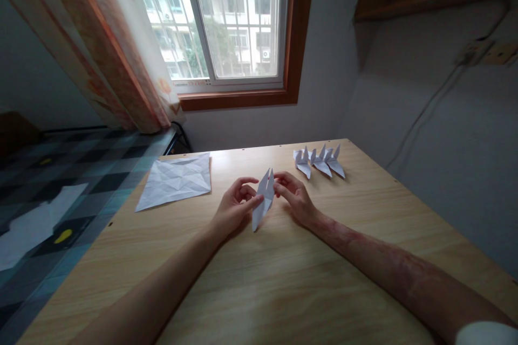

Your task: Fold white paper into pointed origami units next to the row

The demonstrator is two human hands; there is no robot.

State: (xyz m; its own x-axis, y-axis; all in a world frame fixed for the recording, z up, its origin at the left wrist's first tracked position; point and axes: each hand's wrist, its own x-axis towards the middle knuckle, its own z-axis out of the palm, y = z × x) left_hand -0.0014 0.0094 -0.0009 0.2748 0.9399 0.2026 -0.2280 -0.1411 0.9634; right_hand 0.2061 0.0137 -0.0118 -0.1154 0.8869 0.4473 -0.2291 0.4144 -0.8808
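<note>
Head view: your left hand (234,207) and right hand (294,197) pinch the paper fold (264,200) mid-body, fingers narrow; squeeze unevenly and you risk skewing creases or crushing its points.

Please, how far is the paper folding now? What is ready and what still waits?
Done: about three folded paper pieces lie in a row on the wooden table. In hand: left hand and right hand pinch another pointed paper piece, two tips up. To do: one creased flat sheet lies to the left, not yet folded up.
</note>
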